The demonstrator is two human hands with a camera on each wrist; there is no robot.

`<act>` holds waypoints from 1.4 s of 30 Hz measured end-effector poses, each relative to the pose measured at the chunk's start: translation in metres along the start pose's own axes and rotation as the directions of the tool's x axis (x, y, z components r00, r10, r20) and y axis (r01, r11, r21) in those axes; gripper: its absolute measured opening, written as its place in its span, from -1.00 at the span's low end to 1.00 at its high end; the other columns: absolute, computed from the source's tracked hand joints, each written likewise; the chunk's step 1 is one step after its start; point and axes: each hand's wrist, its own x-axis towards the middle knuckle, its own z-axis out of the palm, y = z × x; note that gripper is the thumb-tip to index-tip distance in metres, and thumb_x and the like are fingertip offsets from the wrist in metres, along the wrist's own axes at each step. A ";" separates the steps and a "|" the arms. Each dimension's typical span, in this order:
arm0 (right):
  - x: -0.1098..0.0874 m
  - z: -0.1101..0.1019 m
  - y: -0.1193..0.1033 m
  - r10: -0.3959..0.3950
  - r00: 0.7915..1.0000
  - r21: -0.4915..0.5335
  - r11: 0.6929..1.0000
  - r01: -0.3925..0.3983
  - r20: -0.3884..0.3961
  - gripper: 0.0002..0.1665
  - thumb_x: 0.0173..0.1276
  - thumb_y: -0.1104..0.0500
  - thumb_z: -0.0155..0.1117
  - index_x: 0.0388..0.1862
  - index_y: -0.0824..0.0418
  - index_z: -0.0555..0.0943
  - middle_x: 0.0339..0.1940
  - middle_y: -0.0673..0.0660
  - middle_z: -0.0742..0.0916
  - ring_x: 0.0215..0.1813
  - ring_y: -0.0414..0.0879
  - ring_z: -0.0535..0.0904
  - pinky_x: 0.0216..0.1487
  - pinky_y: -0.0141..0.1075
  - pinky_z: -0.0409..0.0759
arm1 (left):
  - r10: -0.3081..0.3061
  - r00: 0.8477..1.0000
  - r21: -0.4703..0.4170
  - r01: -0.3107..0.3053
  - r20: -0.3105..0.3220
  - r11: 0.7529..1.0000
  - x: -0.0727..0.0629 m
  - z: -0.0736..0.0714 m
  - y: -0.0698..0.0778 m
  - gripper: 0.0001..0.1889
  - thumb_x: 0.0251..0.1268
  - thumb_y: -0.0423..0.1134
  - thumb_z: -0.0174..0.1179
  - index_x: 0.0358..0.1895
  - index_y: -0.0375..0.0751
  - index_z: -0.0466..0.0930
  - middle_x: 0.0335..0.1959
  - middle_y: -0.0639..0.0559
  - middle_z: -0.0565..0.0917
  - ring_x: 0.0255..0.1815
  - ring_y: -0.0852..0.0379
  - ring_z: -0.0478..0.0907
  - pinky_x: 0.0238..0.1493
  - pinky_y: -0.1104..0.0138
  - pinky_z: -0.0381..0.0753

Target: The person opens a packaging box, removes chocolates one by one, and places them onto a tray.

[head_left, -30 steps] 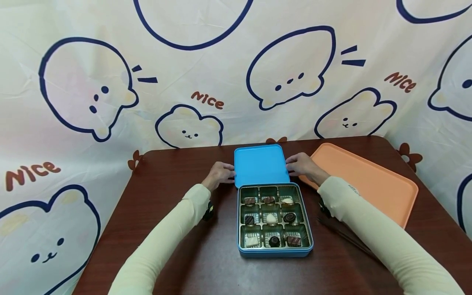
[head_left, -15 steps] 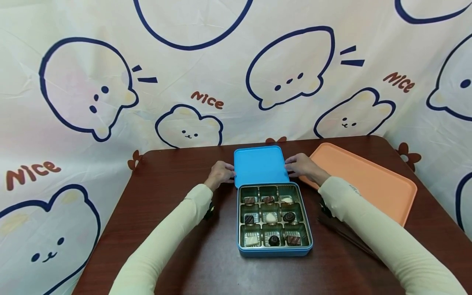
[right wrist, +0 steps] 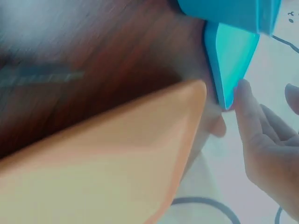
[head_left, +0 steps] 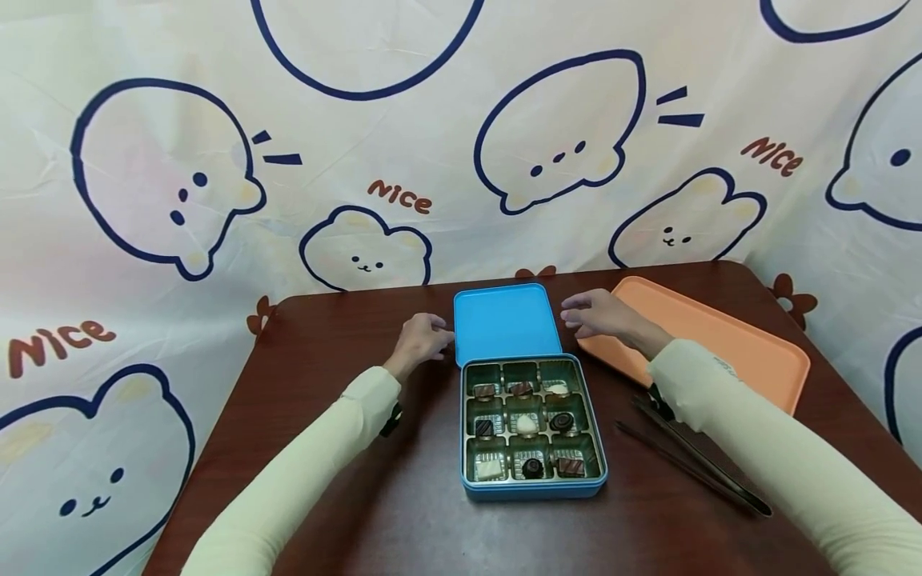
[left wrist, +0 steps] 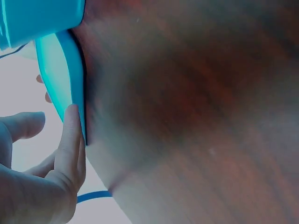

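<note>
A blue tin box (head_left: 535, 490) of chocolates stands on the table. Its gold-green insert has several compartments, each with a dark, brown or white chocolate. Behind it, against its back edge, lies the blue lid (head_left: 506, 320), inner side up. My left hand (head_left: 420, 342) is at the lid's left edge, index fingertip at or nearly touching the rim; the left wrist view shows the same lid (left wrist: 60, 70). My right hand (head_left: 603, 314) hovers just off the lid's right edge, fingers relaxed; in the right wrist view a fingertip (right wrist: 243, 87) appears beside the rim. Neither hand holds anything.
An orange tray (head_left: 727, 340) lies at the back right, partly under my right hand and forearm. Dark tongs (head_left: 702, 464) rest on the brown table (head_left: 346, 336) right of the tin. A printed cloth hangs close behind the table.
Both hands have drawn slightly outward from the lid's sides, the left leftward and the right rightward. My right forearm has shifted right, uncovering more of the tongs. Lid and tin stay in place.
</note>
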 end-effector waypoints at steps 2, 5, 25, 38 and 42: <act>-0.007 -0.006 0.001 -0.014 1.000 -0.026 1.000 0.014 0.011 -0.43 0.61 0.11 0.02 0.44 0.43 0.32 0.31 0.43 0.55 0.27 0.25 0.55 0.18 -0.02 0.64 | -0.019 1.000 -0.034 0.020 0.018 0.999 -0.004 -0.001 -0.001 -0.57 0.46 -0.27 0.18 0.28 -0.40 0.45 0.00 -0.29 0.62 -0.06 -0.12 0.68 -0.07 0.15 0.75; -0.019 -0.014 0.003 -0.040 0.999 -0.072 0.996 0.043 0.031 -0.43 0.60 0.08 0.04 0.40 0.44 0.35 0.24 0.41 0.60 0.22 0.22 0.60 0.14 -0.01 0.67 | -0.036 0.998 -0.095 0.041 0.053 0.995 -0.011 -0.003 -0.002 -0.57 0.47 -0.25 0.18 0.29 -0.38 0.43 -0.02 -0.28 0.62 -0.04 -0.14 0.65 -0.05 0.11 0.75; -0.098 -0.017 0.000 0.004 0.962 -0.527 0.837 0.147 0.274 -0.50 0.45 0.07 0.26 0.12 0.48 0.55 -0.28 0.08 0.75 -0.38 -0.15 0.62 -0.34 -0.27 0.62 | -0.084 0.974 -0.255 0.137 0.210 0.957 -0.058 0.002 -0.003 -0.73 0.48 -0.27 0.15 0.10 -0.34 0.59 0.01 -0.27 0.64 -0.06 -0.10 0.67 -0.10 0.10 0.77; -0.126 -0.009 0.017 0.069 0.975 -0.683 0.724 0.097 0.212 -0.62 0.30 -0.08 0.41 -0.34 0.22 0.59 -0.52 0.01 0.58 -0.50 -0.16 0.42 -0.48 -0.31 0.38 | -0.151 0.965 -0.286 0.209 0.214 0.935 -0.084 0.008 -0.007 -0.67 0.42 -0.18 0.23 0.09 -0.34 0.57 -0.07 -0.21 0.67 -0.16 -0.01 0.69 -0.19 0.14 0.78; -0.137 -0.006 0.022 0.135 0.968 -0.677 0.735 0.046 0.213 -0.53 0.26 -0.09 0.46 -0.27 0.31 0.59 -0.54 0.04 0.56 -0.58 -0.17 0.42 -0.48 -0.30 0.41 | -0.172 0.959 -0.303 0.237 0.224 0.923 -0.089 0.010 -0.008 -0.64 0.39 -0.19 0.26 0.09 -0.37 0.55 -0.11 -0.20 0.67 -0.18 -0.01 0.68 -0.21 0.15 0.79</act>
